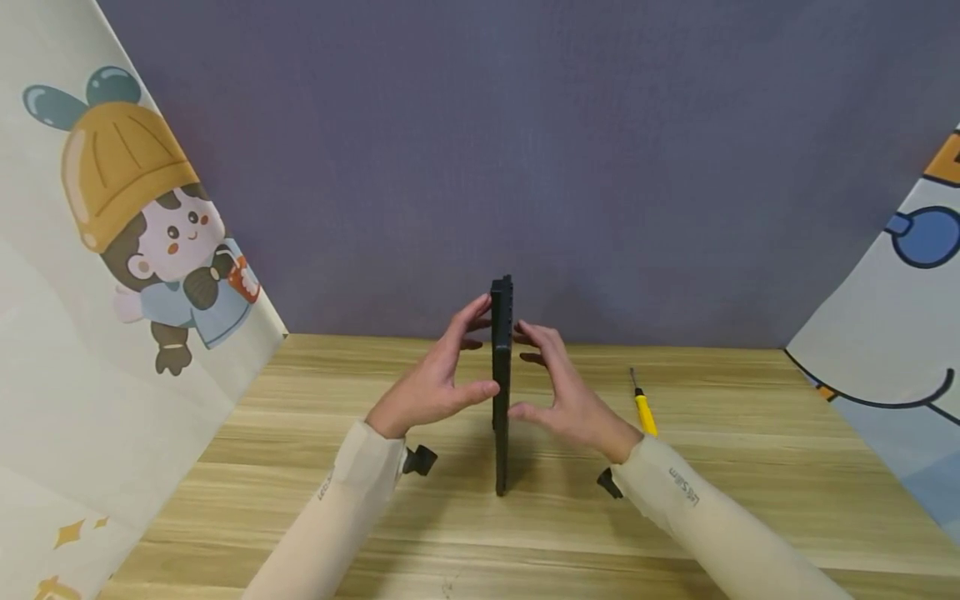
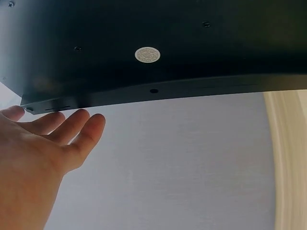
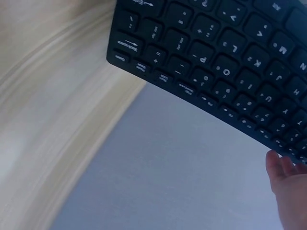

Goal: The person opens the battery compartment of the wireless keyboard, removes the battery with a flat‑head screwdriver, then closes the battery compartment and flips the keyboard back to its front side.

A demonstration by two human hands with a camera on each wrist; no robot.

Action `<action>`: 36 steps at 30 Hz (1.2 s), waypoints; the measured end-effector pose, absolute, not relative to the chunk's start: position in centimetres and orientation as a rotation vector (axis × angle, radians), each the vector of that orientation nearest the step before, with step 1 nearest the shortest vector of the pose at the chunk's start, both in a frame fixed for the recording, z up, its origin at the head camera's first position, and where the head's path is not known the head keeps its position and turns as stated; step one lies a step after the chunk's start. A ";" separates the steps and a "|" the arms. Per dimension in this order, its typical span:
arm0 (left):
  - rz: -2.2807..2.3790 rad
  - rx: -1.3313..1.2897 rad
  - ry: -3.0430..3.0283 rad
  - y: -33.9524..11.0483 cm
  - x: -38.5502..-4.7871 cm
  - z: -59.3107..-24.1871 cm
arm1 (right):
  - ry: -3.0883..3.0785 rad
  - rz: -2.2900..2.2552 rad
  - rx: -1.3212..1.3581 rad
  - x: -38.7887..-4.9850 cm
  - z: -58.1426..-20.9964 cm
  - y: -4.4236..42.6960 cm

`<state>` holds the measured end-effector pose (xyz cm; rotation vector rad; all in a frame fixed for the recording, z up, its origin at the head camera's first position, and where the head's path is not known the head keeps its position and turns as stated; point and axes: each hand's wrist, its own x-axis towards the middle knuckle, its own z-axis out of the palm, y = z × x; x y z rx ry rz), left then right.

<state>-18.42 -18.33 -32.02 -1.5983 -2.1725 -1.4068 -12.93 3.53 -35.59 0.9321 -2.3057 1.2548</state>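
A black keyboard [image 1: 502, 375] is seen edge-on between the two hands in the head view, standing upright. The left hand [image 1: 431, 385] is on its left side, with the thumb tip and fingertips at the keyboard, fingers spread and lightly bent. In the left wrist view the hand's [image 2: 38, 153] fingertips meet the long edge of the dark back [image 2: 110, 62], which has screws and an oval label. On the key side is the right hand [image 1: 577, 400], loosely bent, its fingertips close to or touching the board. The right wrist view shows keys [image 3: 216, 62] and the hand [image 3: 292, 191] at the edge.
A yellow-handled screwdriver [image 1: 645, 412] lies on the wooden table [image 1: 300, 433] to the right of the right hand. A grey-blue panel [image 1: 487, 167] rises behind the table, and printed cartoon panels stand on both sides.
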 end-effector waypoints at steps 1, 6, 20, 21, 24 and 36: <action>-1.412 -1.598 -2.178 -18.3 -18.4 -32.1 | -2.295 1.253 0.936 -12.9 -35.4 3.5; -1.410 -1.572 -2.217 -18.2 -18.4 -32.3 | -2.224 1.265 0.984 -11.8 -33.3 2.8; -1.377 -1.582 -2.236 -17.8 -18.4 -33.0 | -2.190 1.258 0.988 -11.2 -31.0 2.6; -1.379 -1.586 -2.233 -17.8 -18.4 -33.1 | -2.185 1.260 0.987 -11.2 -30.9 2.6; -1.388 -1.595 -2.232 -17.8 -18.4 -33.1 | -2.179 1.249 0.973 -11.2 -30.5 2.6; -1.392 -1.600 -2.243 -17.6 -18.4 -33.5 | -2.147 1.222 0.988 -11.3 -29.6 2.7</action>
